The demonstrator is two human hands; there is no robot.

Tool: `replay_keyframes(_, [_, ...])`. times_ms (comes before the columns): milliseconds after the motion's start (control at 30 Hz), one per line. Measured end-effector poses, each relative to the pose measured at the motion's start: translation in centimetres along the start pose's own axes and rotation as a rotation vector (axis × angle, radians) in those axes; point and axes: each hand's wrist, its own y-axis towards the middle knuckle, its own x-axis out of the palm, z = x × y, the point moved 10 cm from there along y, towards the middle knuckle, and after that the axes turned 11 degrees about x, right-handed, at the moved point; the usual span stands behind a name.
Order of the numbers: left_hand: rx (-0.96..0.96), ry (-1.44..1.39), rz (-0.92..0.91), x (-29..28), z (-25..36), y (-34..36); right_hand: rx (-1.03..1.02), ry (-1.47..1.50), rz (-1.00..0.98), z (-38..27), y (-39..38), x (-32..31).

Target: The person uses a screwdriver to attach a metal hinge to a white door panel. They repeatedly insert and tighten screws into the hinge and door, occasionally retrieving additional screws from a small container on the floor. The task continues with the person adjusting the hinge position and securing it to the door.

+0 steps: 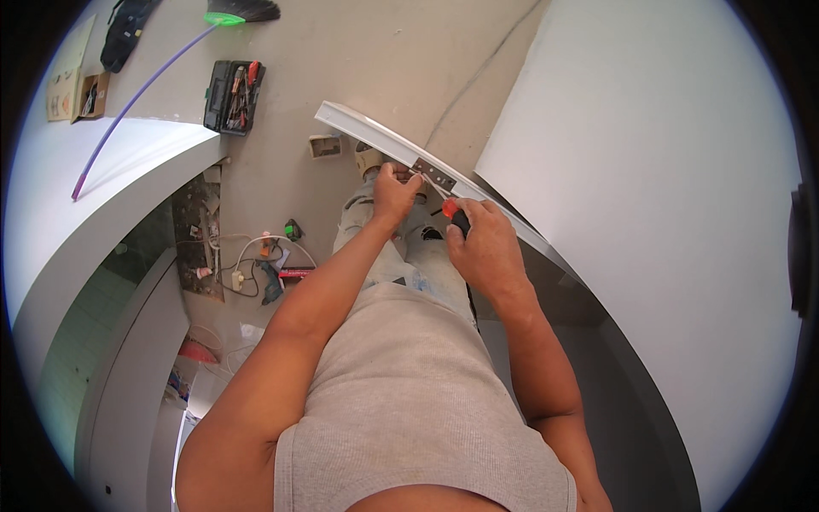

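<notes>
My right hand (488, 243) is closed around a screwdriver (459, 220) with a red and black handle. Its thin shaft points up and left to a dark metal hinge plate (439, 177) with several holes. The plate lies against the long edge of a white door (375, 132), which runs slantwise in front of my legs. By the screwdriver's tip, my left hand (395, 194) has its thumb and fingers pinched together at the plate's left end. Whatever sits between those fingers is too small to make out.
An open black toolbox (235, 98) with hand tools lies at the far left, near a purple-handled broom (141, 92). A small tray (325, 147) sits beyond my feet. Cables (271, 239) and a power tool (272, 283) lie left of my legs. A white wall (657, 145) rises at right.
</notes>
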Motion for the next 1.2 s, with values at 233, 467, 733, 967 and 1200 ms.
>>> replay_keyframes(233, [-0.088,-0.041,0.013,0.1,-0.9,-0.6,-0.003,-0.005,-0.007,-0.1,0.2,0.0])
replay_keyframes(467, [-0.649,-0.858,-0.082,4.6,-2.3,-5.0,-0.005,0.000,0.005,0.1,0.2,0.0])
replay_keyframes(733, [-0.702,-1.036,-0.002,5.7,-1.7,-4.6,0.005,-0.003,-0.026,0.1,0.2,-0.1])
replay_keyframes(967, [-0.691,-1.040,0.029,5.6,-1.8,-4.3,-0.013,-0.006,-0.005,0.3,0.1,0.0])
replay_keyframes(1200, [-0.699,-1.038,0.044,5.5,-1.9,-4.4,-0.004,0.002,-0.005,0.4,0.0,0.2])
